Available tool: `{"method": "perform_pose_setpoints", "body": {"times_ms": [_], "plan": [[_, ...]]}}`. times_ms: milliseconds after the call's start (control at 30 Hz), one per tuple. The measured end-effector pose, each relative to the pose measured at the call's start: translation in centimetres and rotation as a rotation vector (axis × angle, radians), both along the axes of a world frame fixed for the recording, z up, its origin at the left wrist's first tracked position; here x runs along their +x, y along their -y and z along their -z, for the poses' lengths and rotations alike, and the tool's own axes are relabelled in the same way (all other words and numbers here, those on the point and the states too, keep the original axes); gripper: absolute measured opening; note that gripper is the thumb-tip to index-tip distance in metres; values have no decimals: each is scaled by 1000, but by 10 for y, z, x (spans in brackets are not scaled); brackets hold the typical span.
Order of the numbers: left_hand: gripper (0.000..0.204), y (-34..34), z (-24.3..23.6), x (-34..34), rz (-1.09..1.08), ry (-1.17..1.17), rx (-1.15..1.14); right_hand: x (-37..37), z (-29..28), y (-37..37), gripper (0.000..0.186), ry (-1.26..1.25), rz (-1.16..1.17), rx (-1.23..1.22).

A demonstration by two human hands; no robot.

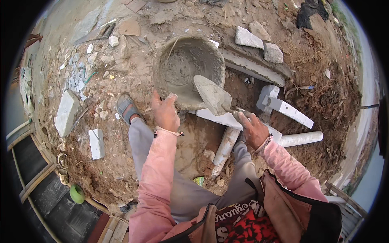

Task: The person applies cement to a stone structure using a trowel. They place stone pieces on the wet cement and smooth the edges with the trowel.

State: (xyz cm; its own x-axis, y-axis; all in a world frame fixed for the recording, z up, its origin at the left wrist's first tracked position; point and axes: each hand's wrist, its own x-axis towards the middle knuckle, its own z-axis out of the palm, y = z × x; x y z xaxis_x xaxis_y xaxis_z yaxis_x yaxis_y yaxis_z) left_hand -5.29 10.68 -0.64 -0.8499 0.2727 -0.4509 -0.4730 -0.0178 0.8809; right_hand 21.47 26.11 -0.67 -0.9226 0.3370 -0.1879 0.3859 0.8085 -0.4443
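left hand (165,114) grips the rim of the mortar pan (189,69) on the dirt; likely heavy, slick, best held two-handed. right hand (252,128) is closed on the trowel (213,96) handle, blade over the pan's edge.

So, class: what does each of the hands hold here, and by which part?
The right hand holds a trowel by its handle. The left hand grips the near rim of the mortar bucket.
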Motion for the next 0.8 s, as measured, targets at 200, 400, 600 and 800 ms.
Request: {"method": "perform_pose_setpoints", "body": {"times_ms": [200, 400, 600, 800], "plan": [[58, -1, -2, -6, 55, -172, 87, 69, -51, -54, 61, 28, -60, -128], [62, 0, 4, -1, 227, -450, -166, -42, -64, -115, 58, 21, -106, 0], [65, -12, -1, 6, 281, -482, -162, -43, 8, -154, 45, 48, -249, -151], [60, 6, -6, 0, 116, -125, 67, -30, 16, -63, 47, 501, 234, -975]]}}
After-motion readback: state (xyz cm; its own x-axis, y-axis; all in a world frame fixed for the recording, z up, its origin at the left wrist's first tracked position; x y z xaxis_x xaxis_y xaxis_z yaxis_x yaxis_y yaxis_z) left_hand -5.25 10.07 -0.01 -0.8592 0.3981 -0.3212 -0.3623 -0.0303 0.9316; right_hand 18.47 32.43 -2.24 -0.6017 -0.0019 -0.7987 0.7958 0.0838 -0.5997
